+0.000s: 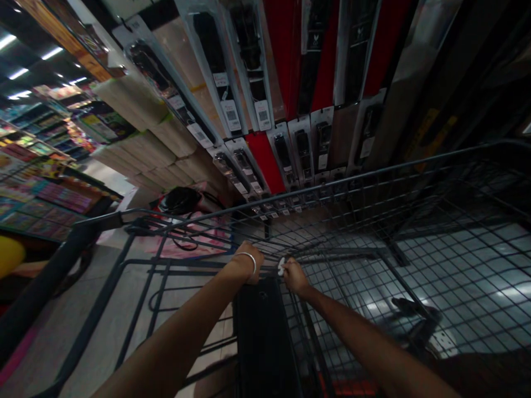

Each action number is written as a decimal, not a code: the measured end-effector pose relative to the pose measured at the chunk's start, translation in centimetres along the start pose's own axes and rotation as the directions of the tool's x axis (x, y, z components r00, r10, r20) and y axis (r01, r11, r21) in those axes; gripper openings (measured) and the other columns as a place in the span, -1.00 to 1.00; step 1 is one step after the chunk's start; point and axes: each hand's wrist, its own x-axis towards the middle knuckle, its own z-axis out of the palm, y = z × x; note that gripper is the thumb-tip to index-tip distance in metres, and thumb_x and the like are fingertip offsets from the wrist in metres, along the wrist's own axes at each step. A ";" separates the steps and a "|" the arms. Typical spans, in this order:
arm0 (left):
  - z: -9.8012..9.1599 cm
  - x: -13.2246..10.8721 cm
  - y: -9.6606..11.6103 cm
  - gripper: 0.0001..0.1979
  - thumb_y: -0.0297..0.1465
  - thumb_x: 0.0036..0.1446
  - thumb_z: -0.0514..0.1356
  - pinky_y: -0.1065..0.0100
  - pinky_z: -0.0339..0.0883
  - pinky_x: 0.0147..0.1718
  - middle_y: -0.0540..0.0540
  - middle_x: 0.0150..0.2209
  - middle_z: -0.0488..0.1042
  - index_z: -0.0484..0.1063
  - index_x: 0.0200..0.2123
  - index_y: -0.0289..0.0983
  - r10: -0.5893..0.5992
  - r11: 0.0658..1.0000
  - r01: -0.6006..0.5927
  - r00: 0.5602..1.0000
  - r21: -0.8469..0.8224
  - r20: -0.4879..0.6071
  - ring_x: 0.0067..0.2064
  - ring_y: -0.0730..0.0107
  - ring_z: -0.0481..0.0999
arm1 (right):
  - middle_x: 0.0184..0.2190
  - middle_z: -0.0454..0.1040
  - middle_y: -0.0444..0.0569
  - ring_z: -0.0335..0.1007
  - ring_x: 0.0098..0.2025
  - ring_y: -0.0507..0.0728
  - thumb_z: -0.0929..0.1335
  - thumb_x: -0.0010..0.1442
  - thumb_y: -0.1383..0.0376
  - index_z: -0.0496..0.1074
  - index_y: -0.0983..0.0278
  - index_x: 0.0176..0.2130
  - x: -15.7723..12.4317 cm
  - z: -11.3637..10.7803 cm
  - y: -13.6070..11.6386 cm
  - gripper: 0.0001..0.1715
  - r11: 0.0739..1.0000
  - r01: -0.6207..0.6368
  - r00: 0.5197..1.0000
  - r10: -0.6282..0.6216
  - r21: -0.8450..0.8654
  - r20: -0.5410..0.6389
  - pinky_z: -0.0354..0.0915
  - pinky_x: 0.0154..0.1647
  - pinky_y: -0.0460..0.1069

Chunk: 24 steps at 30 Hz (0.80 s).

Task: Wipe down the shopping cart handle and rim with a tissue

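Note:
Both my arms reach down into a wire shopping cart (373, 182). My left hand (249, 258), with a pale bangle on the wrist, is closed near the top end of a long black boxed item (261, 331) that stands in the cart. My right hand (293, 275) is closed beside it and pinches a small white tag or object (281, 267) at that same top end. Whether my left hand grips the box itself is hidden by the wrist.
A rack of boxed door locks and handles (301, 143) hangs in front of the cart. A black bag (179, 200) lies on pink packaging in the cart's child seat. Shelves of colourful goods (41, 188) run along the left aisle. Tiled floor shows through the mesh.

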 end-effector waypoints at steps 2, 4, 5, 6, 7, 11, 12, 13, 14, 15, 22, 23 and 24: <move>0.1 0.0 0.1 -0.68 -0.33 -0.19 0.24 0.09 0.22 -0.01 -0.30 -0.21 0.55 0.52 -0.28 -0.28 -0.007 1.000 0.006 0.999 0.025 0.032 -0.09 0.07 0.49 | -0.34 0.46 0.03 0.36 -0.20 0.08 0.21 0.02 0.60 0.53 0.36 -0.43 -0.3 -0.1 1.2 -0.65 0.999 -0.050 0.999 0.050 -0.018 0.001 0.20 -0.15 -0.11; 0.2 0.0 0.3 -0.69 -0.29 -0.12 0.20 0.06 0.15 0.05 -0.28 -0.18 0.55 0.51 -0.26 -0.27 -0.013 1.000 0.012 0.999 0.028 0.043 -0.05 0.09 0.47 | -0.35 0.46 0.02 0.37 -0.21 0.08 0.22 0.00 0.61 0.53 0.35 -0.45 -0.5 -0.3 2.1 -0.65 0.995 -0.093 0.996 0.093 -0.034 0.000 0.20 -0.15 -0.11; 0.3 0.0 0.3 -0.68 -0.25 -0.07 0.18 0.04 0.11 0.08 -0.28 -0.16 0.54 0.51 -0.24 -0.27 -0.016 1.000 0.015 0.999 0.026 0.044 -0.03 0.09 0.46 | -0.35 0.46 0.01 0.37 -0.21 0.08 0.22 0.00 0.61 0.53 0.34 -0.45 -0.5 -0.4 2.4 -0.65 0.993 -0.108 0.994 0.108 -0.041 -0.002 0.20 -0.15 -0.11; 0.4 0.0 0.4 -0.65 -0.20 -0.03 0.15 0.03 0.09 0.09 -0.29 -0.14 0.53 0.51 -0.23 -0.27 -0.021 1.000 0.020 0.999 0.023 0.043 -0.02 0.09 0.45 | -0.34 0.47 0.02 0.38 -0.21 0.08 0.22 0.00 0.61 0.54 0.34 -0.44 -0.4 -0.6 2.6 -0.64 0.992 -0.120 0.993 0.120 -0.046 -0.006 0.19 -0.15 -0.12; 0.6 0.0 0.5 -0.60 -0.13 0.02 0.10 0.01 0.06 0.10 -0.30 -0.13 0.53 0.51 -0.22 -0.27 -0.028 0.999 0.027 0.999 0.020 0.040 -0.01 0.07 0.44 | -0.31 0.47 0.03 0.38 -0.21 0.07 0.22 0.01 0.60 0.54 0.35 -0.41 -0.3 -0.7 2.6 -0.64 0.990 -0.128 0.992 0.128 -0.050 -0.012 0.19 -0.14 -0.12; 1.4 0.4 1.3 -0.46 0.02 0.07 0.02 -0.12 -0.09 0.14 -0.31 -0.05 0.48 0.51 -0.15 -0.25 -0.068 0.997 0.068 0.998 0.046 0.008 0.08 -0.06 0.34 | -0.21 0.46 0.09 0.39 -0.16 0.09 0.22 0.06 0.55 0.54 0.38 -0.24 0.6 -1.0 1.8 -0.63 0.991 -0.125 0.992 0.123 -0.051 -0.038 0.19 -0.08 -0.11; 1.7 0.6 1.7 -0.49 0.00 0.06 0.05 -0.14 -0.15 0.15 -0.29 -0.01 0.46 0.50 -0.13 -0.23 -0.075 0.996 0.075 0.997 0.057 -0.007 0.13 -0.09 0.28 | -0.19 0.45 0.11 0.39 -0.15 0.10 0.22 0.07 0.55 0.54 0.39 -0.21 0.7 -1.0 1.5 -0.62 0.992 -0.115 0.993 0.114 -0.049 -0.039 0.19 -0.07 -0.11; 1.9 0.7 2.1 -0.53 -0.05 0.06 0.10 -0.13 -0.19 0.17 -0.27 0.04 0.43 0.49 -0.10 -0.20 -0.075 0.995 0.077 0.997 0.068 -0.022 0.17 -0.10 0.22 | -0.18 0.45 0.12 0.38 -0.14 0.10 0.22 0.07 0.54 0.54 0.39 -0.20 0.9 -0.9 1.3 -0.61 0.994 -0.103 0.994 0.101 -0.047 -0.036 0.19 -0.06 -0.11; 2.2 0.9 2.6 -0.58 -0.11 0.05 0.14 -0.10 -0.21 0.18 -0.24 0.07 0.40 0.48 -0.08 -0.17 -0.069 0.995 0.072 0.997 0.075 -0.036 0.20 -0.08 0.17 | -0.17 0.45 0.11 0.38 -0.13 0.10 0.22 0.08 0.54 0.53 0.38 -0.18 1.0 -0.8 1.1 -0.61 0.995 -0.089 0.996 0.087 -0.046 -0.029 0.19 -0.05 -0.12; 2.4 1.1 3.1 -0.62 -0.18 0.04 0.18 -0.06 -0.21 0.19 -0.20 0.09 0.39 0.47 -0.06 -0.14 -0.058 0.995 0.062 0.997 0.078 -0.047 0.22 -0.04 0.14 | -0.16 0.45 0.11 0.38 -0.12 0.09 0.21 0.09 0.54 0.53 0.38 -0.18 1.0 -0.6 0.9 -0.60 0.996 -0.076 0.997 0.075 -0.047 -0.020 0.18 -0.05 -0.12; 4.0 1.8 5.7 -0.57 -0.24 0.06 0.17 0.14 0.25 -0.10 -0.40 -0.09 0.45 0.47 -0.09 -0.42 -0.067 0.998 0.067 0.997 0.010 -0.035 -0.02 0.02 0.38 | -0.16 0.45 0.13 0.38 -0.11 0.12 0.20 0.14 0.52 0.53 0.36 -0.16 0.5 0.6 1.3 -0.61 0.988 -0.108 0.994 0.110 -0.111 0.016 0.19 -0.05 -0.09; 4.3 2.0 5.7 -0.55 -0.24 0.07 0.17 0.14 0.27 -0.14 -0.43 -0.10 0.44 0.45 -0.08 -0.47 -0.081 0.997 0.081 0.996 -0.005 -0.036 -0.04 -0.01 0.39 | -0.15 0.45 0.13 0.39 -0.11 0.12 0.20 0.14 0.51 0.52 0.35 -0.16 0.4 0.6 1.4 -0.62 0.986 -0.113 0.993 0.117 -0.122 0.019 0.20 -0.06 -0.09; 4.6 2.1 5.6 -0.54 -0.24 0.07 0.17 0.13 0.28 -0.16 -0.45 -0.11 0.44 0.44 -0.08 -0.51 -0.093 0.996 0.092 0.995 -0.023 -0.037 -0.04 -0.03 0.39 | -0.14 0.45 0.12 0.39 -0.12 0.12 0.20 0.15 0.50 0.52 0.33 -0.16 0.4 0.7 1.4 -0.62 0.984 -0.117 0.992 0.121 -0.134 0.022 0.20 -0.06 -0.09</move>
